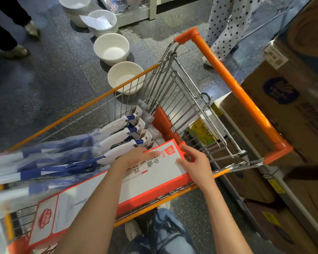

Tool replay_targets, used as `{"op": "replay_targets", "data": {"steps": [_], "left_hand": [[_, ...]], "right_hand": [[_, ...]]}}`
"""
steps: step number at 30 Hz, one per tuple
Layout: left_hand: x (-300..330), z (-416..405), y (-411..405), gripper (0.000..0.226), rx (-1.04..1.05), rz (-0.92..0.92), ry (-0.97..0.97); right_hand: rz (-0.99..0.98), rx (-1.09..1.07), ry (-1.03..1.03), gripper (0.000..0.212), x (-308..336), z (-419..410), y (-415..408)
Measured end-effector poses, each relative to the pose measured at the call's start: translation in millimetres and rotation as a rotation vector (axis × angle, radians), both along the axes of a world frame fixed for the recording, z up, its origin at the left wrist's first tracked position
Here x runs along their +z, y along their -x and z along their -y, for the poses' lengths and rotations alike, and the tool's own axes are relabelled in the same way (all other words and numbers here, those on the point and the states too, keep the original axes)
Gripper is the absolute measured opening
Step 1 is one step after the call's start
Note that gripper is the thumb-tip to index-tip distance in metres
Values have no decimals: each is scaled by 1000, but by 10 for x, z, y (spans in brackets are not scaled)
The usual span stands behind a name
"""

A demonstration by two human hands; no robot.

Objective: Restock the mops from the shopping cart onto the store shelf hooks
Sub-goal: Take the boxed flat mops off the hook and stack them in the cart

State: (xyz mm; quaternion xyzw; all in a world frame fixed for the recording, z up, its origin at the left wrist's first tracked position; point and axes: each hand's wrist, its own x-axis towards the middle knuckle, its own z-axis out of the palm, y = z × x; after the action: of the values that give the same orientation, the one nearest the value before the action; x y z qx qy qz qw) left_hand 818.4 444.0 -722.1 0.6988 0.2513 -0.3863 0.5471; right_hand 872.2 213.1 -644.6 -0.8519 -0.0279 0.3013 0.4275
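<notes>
A wire shopping cart with an orange handle fills the middle of the head view. Inside it lie several white-and-blue mops wrapped in clear plastic, handles pointing left. On top rests a long white box with a red border, printed with red and black characters. My left hand lies flat on the box's upper left side. My right hand grips the box's right edge near its top corner, fingers curled around it.
Several white plastic basins stand on the dark floor beyond the cart. Cardboard boxes on shelving line the right side. One person's legs in dotted trousers are behind the cart handle, another's shoes at top left.
</notes>
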Motion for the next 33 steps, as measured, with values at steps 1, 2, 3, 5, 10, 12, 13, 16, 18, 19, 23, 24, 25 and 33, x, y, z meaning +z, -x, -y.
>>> {"op": "replay_targets", "data": {"steps": [1,2,3,5,10,12,13,16,18,19,23,24,25,33], "left_hand": [[33,1,11,88,19,12,-28],[66,0,20,89,40,28,-51],[111,8,28,82,66,43,-74],[249,23,55,63,116,63,-96],[567,-42,189,49,128,151,-165],[696,-118,232,49,140,193,-229],[767,-165,255,51,136,214,-280],[993,-317,358,58,169,295,-371],[1164,-401,478,58,212,359,-379],[1240,-440,551,54,236,386,-384],[1527,-563,793,51,351,505,-390],[1597,-605,844,52,380,539,-381],[1669,-627,887,53,410,571,-367],[2517,-700,1366,53,680,762,-478]], "right_hand": [[42,-14,16,56,-1,6,24],[91,-28,22,59,10,2,51],[133,-49,35,62,39,-13,79],[196,-102,76,66,124,-58,130],[329,-128,158,69,404,-201,247],[362,-135,143,67,526,-274,310],[383,-144,131,65,581,-311,342],[407,-180,51,59,762,-423,439],[391,-194,-46,60,904,-520,522],[401,-194,-82,61,983,-571,572],[501,-214,-202,76,1295,-750,784],[517,-224,-224,81,1376,-788,836],[524,-236,-240,87,1432,-810,881],[401,-174,-538,103,1807,-1093,1381]]}}
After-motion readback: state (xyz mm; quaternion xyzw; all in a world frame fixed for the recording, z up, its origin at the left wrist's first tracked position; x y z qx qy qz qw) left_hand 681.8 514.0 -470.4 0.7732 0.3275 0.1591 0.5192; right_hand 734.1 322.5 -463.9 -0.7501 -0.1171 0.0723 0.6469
